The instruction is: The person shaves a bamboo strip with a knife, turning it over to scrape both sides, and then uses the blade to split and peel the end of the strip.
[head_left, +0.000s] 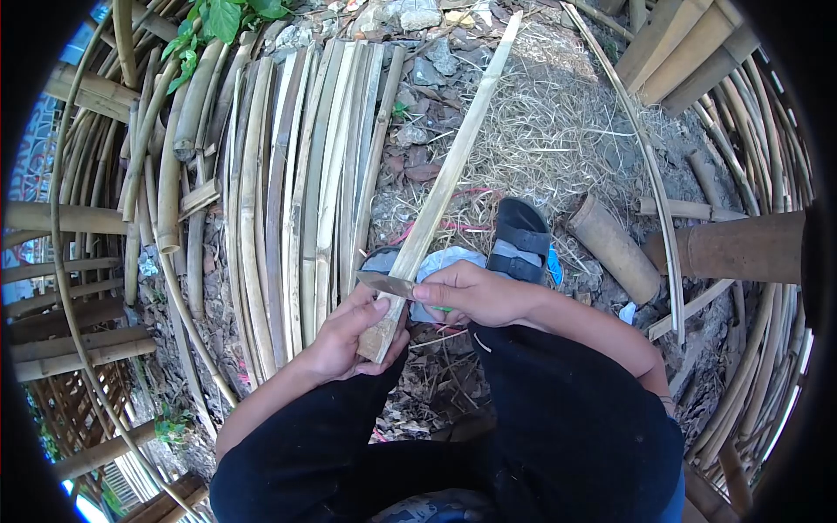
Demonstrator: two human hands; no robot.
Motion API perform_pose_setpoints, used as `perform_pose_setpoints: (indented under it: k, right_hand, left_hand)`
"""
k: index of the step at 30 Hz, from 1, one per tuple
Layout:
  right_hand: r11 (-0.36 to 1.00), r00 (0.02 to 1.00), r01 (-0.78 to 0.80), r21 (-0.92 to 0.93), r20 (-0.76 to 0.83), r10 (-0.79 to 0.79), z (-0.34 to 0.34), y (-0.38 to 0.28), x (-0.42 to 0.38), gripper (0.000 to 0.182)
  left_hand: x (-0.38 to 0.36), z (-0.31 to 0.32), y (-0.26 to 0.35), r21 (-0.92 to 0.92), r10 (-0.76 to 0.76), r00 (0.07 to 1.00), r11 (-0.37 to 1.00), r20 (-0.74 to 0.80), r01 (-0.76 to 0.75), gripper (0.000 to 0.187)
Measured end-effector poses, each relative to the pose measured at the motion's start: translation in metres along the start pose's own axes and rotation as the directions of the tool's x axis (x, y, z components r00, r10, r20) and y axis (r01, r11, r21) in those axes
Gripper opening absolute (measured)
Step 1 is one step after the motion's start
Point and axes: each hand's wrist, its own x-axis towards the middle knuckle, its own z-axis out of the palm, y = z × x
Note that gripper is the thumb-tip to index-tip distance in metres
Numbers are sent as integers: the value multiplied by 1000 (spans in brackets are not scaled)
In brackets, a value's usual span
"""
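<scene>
Left hand [349,336]: fingers wrapped tight round the near end of a long bamboo strip [449,174], which slants up and away to the far right over dry straw [549,131]. Right hand [475,292]: fingers closed on a knife [385,283], blade laid across the strip. Split bamboo stack [296,192] lies left; sandalled foot [520,237] right.
</scene>
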Motion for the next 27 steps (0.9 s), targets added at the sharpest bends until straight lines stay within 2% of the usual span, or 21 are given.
perform_pose_setpoints:
  k: [1, 4, 8, 10, 11, 13, 16, 17, 18, 20, 22, 24, 26, 27]
  right_hand:
    - [999, 999, 21, 28, -47, -20, -3, 3, 1, 44]
    - [997, 998, 51, 50, -37, -49, -5, 5, 2, 47]
    - [996, 998, 68, 50, -22, -67, -10, 9, 5, 46]
    - [1000, 985, 29, 1, -171, -28, -15, 6, 3, 46]
    - [1000, 984, 30, -1, -173, -30, -22, 4, 3, 46]
    - [997, 939, 10, 77, -343, 17, -39, 4, 3, 46]
    - [996, 894, 16, 87, -447, 25, -68, -5, -4, 46]
    - [995, 918, -55, 78, -388, 81, -65, -3, -7, 46]
    - [995, 919, -56, 80, -386, 82, -52, -4, -9, 46]
    - [996, 994, -69, 57, -79, 74, -16, -6, -8, 48]
    - [994, 996, 43, -105, 80, -34, 8, -1, -5, 48]
    - [991, 993, 23, -130, 120, -7, 9, -7, -4, 47]
    - [999, 996, -34, 38, 83, 31, 6, -3, 0, 45]
    - [999, 996, -33, 35, 82, 30, 4, -4, 0, 45]
  left_hand:
    - [0, 1, 0, 6, -15, 1000, 1000, -19, 15, 30]
    - [-1, -3, -3, 8, -23, 999, 1000, -28, 23, 36]
    - [-1, 4, 1, 11, -4, 999, 1000, -40, 5, 31]
    - [-1, 4, -3, 8, 38, 998, 999, -51, -37, 35]
    - [0, 3, -4, 9, 39, 998, 999, -48, -39, 35]
    - [-2, 2, -6, 25, 37, 998, 999, -46, -35, 31]
    - [-2, 4, -3, 28, 32, 999, 999, -44, -31, 30]
    - [-1, 4, -3, 27, 32, 998, 999, -44, -31, 30]
    - [1, 3, -4, 16, 36, 998, 999, -60, -36, 29]
    - [5, 3, -3, 2, 43, 996, 999, -80, -43, 27]
    - [4, 5, 2, -4, -18, 997, 1000, -73, 18, 20]
    - [3, 1, 1, -19, -26, 998, 1000, -64, 25, 21]
    - [3, 0, 3, -32, -29, 998, 999, -49, 28, 21]
    - [3, 0, 3, -47, -35, 999, 998, -42, 33, 22]
